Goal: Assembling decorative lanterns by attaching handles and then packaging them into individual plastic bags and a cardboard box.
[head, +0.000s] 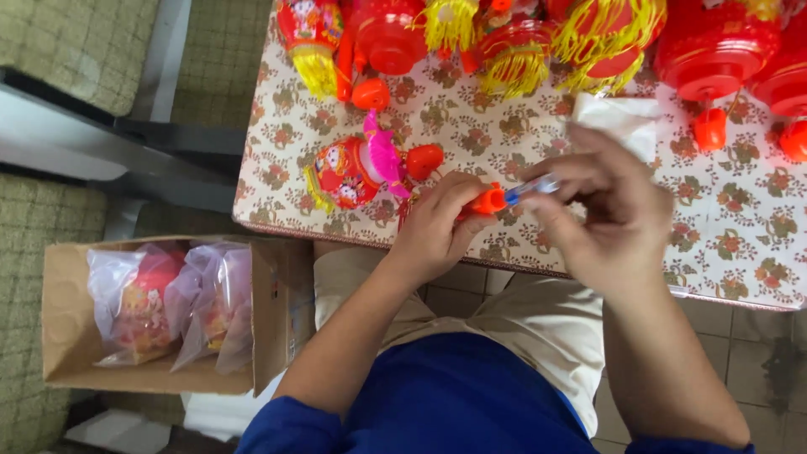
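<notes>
Floral tablecloth (504,143), orange piece (487,200) between hands – left hand (437,227), right hand (609,210) – both pinching it

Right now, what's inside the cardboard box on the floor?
The cardboard box holds two clear plastic bags of red, decorated items that look like the lanterns on the table. Anything under the bags is covered.

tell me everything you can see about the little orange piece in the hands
The orange piece is small, smooth and plastic-looking, roughly cone-shaped. It lies nearly level above the table edge. The left hand pinches its left end; a thin clear tube with a bluish tint, gripped by the right hand, meets its right end. Whether the tube is pushed inside cannot be told. Fingers hide part of it.
</notes>
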